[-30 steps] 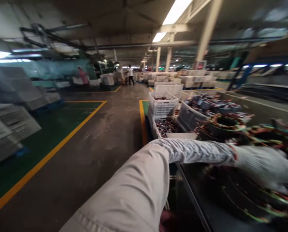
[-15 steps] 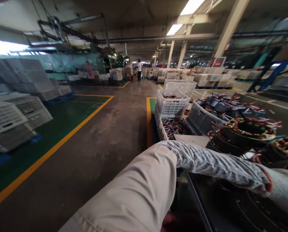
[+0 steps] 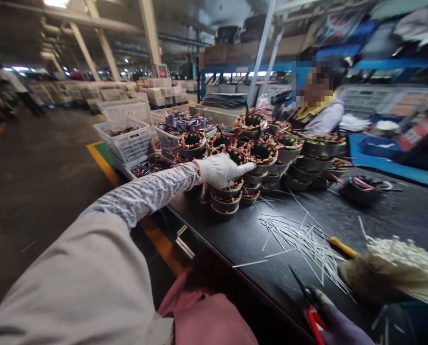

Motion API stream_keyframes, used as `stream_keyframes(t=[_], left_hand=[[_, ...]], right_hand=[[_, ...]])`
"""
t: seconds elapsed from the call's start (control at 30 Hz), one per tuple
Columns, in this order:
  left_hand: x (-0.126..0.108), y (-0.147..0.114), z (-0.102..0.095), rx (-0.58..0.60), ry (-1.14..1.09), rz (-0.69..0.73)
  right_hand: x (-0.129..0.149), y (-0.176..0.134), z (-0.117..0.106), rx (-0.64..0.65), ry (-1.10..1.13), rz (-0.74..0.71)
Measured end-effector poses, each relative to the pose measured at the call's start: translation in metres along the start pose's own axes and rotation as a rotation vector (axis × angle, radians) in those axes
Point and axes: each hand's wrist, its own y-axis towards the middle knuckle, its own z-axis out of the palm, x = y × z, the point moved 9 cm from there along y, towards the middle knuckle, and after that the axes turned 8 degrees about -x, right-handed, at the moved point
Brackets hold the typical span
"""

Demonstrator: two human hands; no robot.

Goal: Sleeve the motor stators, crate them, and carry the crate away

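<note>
My left hand (image 3: pixel 219 171), in a white knit glove, reaches over stacks of wire-wound motor stators (image 3: pixel 225 203). Its index finger is stretched out along a stator (image 3: pixel 262 154) on the neighbouring stack. The fingers look apart, and I see nothing held in them. Low on the right, my right hand (image 3: pixel 334 316) grips scissors (image 3: pixel 312 314) with red handles and a dark pointed tip. Many thin white sticks (image 3: pixel 303 244) lie scattered on the black tabletop (image 3: pixel 214 235) between my hands. A single stator (image 3: pixel 365 191) sits apart at the right.
A bundle of white sticks (image 3: pixel 397 268) in a wrapping lies near a yellow handle (image 3: pixel 343 247). Across the table sits a person (image 3: pixel 325 115). White crates (image 3: pixel 128 143) with wired parts stand at the left, beside the aisle. Shelving (image 3: pixel 372 64) rises behind.
My view has swung right from the aisle to the table. My left hand, largely cut off at the right edge before, now shows over the stators. My right hand and the scissors have come into view.
</note>
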Motion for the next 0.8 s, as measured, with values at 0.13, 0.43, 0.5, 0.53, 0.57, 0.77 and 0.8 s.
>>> stream_keyframes(t=[0.13,0.43,0.5,0.53,0.57,0.77,0.8], left_hand=[[-0.006,-0.011,-0.009,0.011,0.052,-0.132],[0.06,-0.036,-0.084,-0.583,-0.484,-0.23],[0.062,-0.044,-0.102,-0.629,-0.522,-0.2],[0.058,-0.045,-0.106,-0.62,-0.525,-0.19],[0.052,-0.044,-0.106,-0.593,-0.517,-0.179],[0.001,-0.015,-0.04,-0.262,-0.203,-0.159],[-0.003,-0.012,-0.032,-0.22,-0.144,-0.151]], right_hand=[[0.016,0.005,0.004,-0.051,0.016,-0.07],[0.024,-0.005,-0.003,-0.161,-0.102,-0.11],[0.022,-0.006,-0.002,-0.181,-0.102,-0.123],[0.022,-0.006,-0.001,-0.189,-0.102,-0.134],[0.023,-0.007,-0.001,-0.197,-0.1,-0.148],[0.042,-0.017,-0.014,-0.327,-0.101,-0.25],[0.047,-0.018,-0.017,-0.353,-0.095,-0.274]])
